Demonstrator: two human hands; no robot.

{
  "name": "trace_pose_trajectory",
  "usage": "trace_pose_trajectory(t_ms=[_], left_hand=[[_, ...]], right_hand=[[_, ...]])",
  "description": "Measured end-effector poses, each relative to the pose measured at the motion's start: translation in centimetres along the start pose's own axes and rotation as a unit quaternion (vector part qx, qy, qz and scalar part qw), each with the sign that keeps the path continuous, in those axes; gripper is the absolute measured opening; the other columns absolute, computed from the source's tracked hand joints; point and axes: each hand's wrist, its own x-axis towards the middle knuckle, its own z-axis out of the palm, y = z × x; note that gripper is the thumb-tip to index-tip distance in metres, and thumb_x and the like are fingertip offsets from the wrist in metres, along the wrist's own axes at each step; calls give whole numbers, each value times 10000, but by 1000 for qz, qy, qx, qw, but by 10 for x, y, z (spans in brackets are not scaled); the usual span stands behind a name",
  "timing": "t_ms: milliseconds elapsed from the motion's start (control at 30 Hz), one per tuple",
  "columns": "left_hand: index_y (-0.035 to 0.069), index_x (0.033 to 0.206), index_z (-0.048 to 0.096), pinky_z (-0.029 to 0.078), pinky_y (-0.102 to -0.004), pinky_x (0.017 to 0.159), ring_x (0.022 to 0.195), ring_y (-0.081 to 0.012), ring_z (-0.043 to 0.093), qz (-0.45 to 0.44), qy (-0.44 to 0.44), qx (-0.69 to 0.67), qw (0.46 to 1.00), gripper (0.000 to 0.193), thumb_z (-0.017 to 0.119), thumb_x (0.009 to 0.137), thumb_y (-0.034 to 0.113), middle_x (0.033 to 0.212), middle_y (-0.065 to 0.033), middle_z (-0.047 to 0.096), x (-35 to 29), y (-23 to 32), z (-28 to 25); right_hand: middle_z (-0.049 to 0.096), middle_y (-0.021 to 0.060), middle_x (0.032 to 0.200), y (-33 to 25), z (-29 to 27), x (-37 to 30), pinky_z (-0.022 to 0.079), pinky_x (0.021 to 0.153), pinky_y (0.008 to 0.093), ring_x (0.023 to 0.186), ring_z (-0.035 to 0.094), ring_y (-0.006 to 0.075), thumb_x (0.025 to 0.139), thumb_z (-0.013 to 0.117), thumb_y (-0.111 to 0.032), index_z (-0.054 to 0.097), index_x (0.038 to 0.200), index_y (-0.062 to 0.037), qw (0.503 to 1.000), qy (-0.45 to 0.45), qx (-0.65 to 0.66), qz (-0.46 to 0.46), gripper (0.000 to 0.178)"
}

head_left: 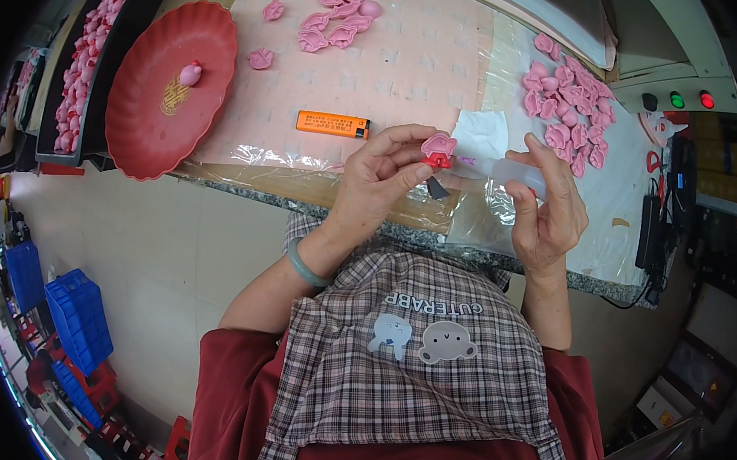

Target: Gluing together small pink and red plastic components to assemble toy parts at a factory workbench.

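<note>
My left hand (373, 178) pinches a small hollow pink plastic part (439, 145) with a bright red piece (438, 161) at its lower edge. In my right hand (552, 221) is a translucent white squeeze bottle (515, 176), lying nearly level. Its thin purple tip (466, 162) points left, close beside the red piece; whether they touch I cannot tell. Just behind the bottle lies a white tissue (480, 133). An orange lighter (327, 123) rests on the table beyond my left hand. Similar pink parts (569, 100) are heaped to the right.
More pink parts (341, 14) lie at the back. A red scalloped plate (134, 118) at left holds one pink figure (190, 73), beside a dark bin full of pink pieces (88, 74). A machine with lit buttons (676, 100) stands at far right, above a black power strip (647, 232).
</note>
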Motion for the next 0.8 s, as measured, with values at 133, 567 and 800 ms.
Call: trace_pose_trajectory(t_ms=[133, 567, 800], left_hand=[[-27, 1291, 489, 468, -332, 1017, 1183, -225, 575, -2, -5, 2, 1000, 410, 611, 900, -13, 1284, -165, 575, 0, 0, -1], [-27, 1286, 513, 489, -319, 988, 1133, -193, 591, 12, -27, 17, 999, 396, 613, 903, -6, 1228, -133, 602, 0, 1, 2], [-28, 1287, 514, 485, -321, 997, 1131, -193, 591, 2, -28, 21, 999, 392, 605, 906, -12, 1227, -130, 602, 0, 0, 2]], right_hand=[[680, 185, 997, -2, 0, 0, 542, 685, 337, 797, 701, 272, 905, 656, -173, 577, 1205, 71, 1000, -9, 0, 8, 394], [678, 173, 1033, -1, -1, 2, 539, 653, 327, 807, 702, 261, 890, 669, -165, 580, 1223, 36, 1000, -7, -4, 15, 398], [679, 158, 872, 2, 2, 7, 502, 567, 311, 686, 643, 240, 803, 728, -90, 584, 1208, 58, 1000, 24, -16, -10, 454]])
